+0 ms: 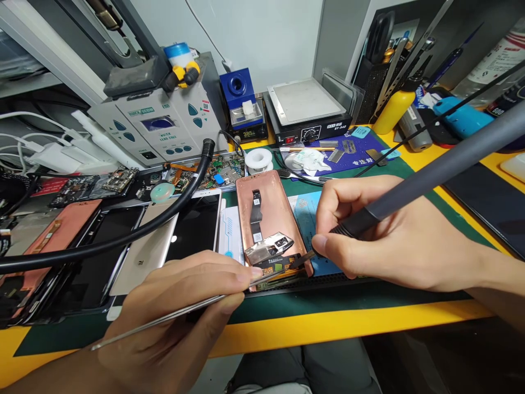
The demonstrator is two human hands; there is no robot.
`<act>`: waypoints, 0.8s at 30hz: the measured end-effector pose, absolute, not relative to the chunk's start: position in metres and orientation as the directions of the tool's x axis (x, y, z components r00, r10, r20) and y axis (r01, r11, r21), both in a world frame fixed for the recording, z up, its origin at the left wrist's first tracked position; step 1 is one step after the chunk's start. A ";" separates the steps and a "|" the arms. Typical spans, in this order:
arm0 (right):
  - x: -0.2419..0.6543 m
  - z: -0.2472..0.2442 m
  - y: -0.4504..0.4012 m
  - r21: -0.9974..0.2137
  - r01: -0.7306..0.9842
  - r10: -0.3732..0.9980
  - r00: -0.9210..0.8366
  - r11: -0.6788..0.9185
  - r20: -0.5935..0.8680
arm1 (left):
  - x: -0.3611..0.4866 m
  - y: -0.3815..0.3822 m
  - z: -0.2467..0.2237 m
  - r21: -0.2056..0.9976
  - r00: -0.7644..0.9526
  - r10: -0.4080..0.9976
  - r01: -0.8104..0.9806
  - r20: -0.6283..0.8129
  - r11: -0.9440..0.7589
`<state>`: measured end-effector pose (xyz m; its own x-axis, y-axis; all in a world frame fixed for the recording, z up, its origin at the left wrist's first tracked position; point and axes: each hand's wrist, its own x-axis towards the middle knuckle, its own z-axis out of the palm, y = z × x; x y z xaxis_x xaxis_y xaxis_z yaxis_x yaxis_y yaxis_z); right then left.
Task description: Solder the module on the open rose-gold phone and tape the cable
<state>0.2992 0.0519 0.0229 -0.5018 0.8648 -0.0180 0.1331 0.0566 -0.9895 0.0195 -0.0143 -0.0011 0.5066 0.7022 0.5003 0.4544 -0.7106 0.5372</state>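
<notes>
"When I looked down through the head feed, where was the piece being worked on?"

"My small circuit board (279, 265) lay across the lower end of the rose-gold phone panel (281, 205), near the front of the green mat (348, 301). Just beyond it was a shiny silver part (266, 248), with a dark flex cable (256, 214) farther up the panel."

"And your grips?"

"My left hand (159, 328) had its thumb and fingers clamped on the metal tweezers (123, 336) — their tips reached the board, but I couldn't tell whether they pinched it. My right hand (397, 241) was closed around the soldering iron (353, 223), its tip at the board's right end; contact was too small to judge."

"What stood around that?"

"A blue card (314, 216) sat to the panel's right, and a white-framed phone (194, 227) and a gold phone back (139, 257) to its left, with a black hose (205, 161) arching above them."

"Farther out?"

"Behind the panel I had a white spool (258, 160), then a station reading 385 (249, 133) and a flat-topped heating unit (307, 104) — with the big grey rework station (164, 117) at back left and a yellow bottle (391, 112) at back right."
</notes>
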 end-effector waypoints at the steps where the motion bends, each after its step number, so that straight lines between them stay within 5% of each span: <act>1: 0.299 0.023 0.051 -0.990 0.131 0.866 -0.499 0.058 -0.015 | 0.019 -0.014 -0.001 0.532 0.507 0.699 0.455 0.503 -0.714; 24: 0.299 0.020 0.050 -0.991 0.104 0.859 -0.511 0.090 0.024 | 0.020 -0.015 0.000 0.514 0.517 0.689 0.459 0.509 -0.724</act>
<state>0.2989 0.0504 0.0197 -0.5113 0.8591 0.0239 0.1042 0.0896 -0.9905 0.0196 -0.0146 -0.0004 0.5169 0.6886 0.5085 0.4589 -0.7244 0.5145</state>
